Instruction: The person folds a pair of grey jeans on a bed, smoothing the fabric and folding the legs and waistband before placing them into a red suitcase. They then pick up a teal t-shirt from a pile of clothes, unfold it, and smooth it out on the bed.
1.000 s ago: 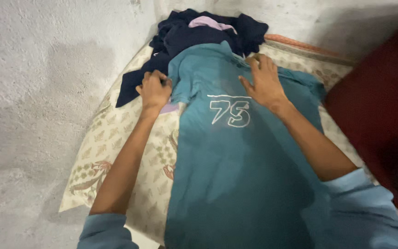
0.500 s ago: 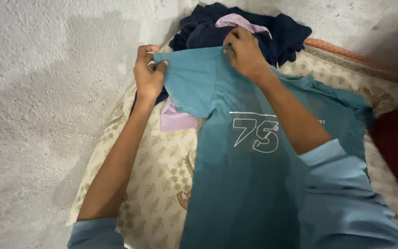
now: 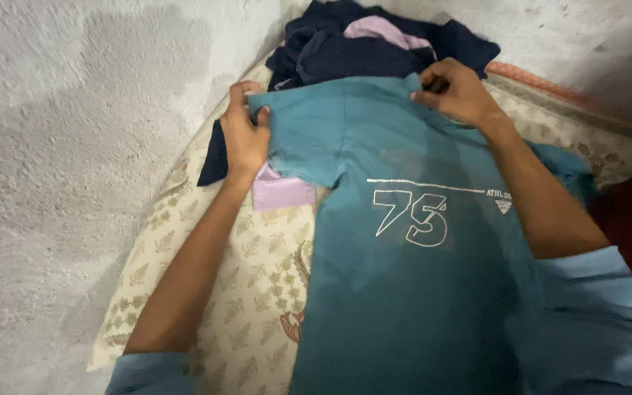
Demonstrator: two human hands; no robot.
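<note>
A floral-patterned mattress (image 3: 206,292) lies against rough grey walls (image 3: 74,146). A dark navy and lilac clothes pile (image 3: 374,44) sits just behind the teal T-shirt (image 3: 404,292). The left hand (image 3: 246,139) pinches its sleeve edge in its grip; the right hand (image 3: 459,91) pinches the collar.

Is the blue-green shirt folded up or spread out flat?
Spread out. The teal shirt lies open on the patterned cushion, print showing, while the left hand and right hand pinch its top edge.

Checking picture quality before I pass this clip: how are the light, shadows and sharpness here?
Head view: dim, soft light, no glare; a broad shadow darkens the lower teal shirt; left hand and right hand are slightly soft, the print sharp; the dark clothes pile loses detail.
</note>
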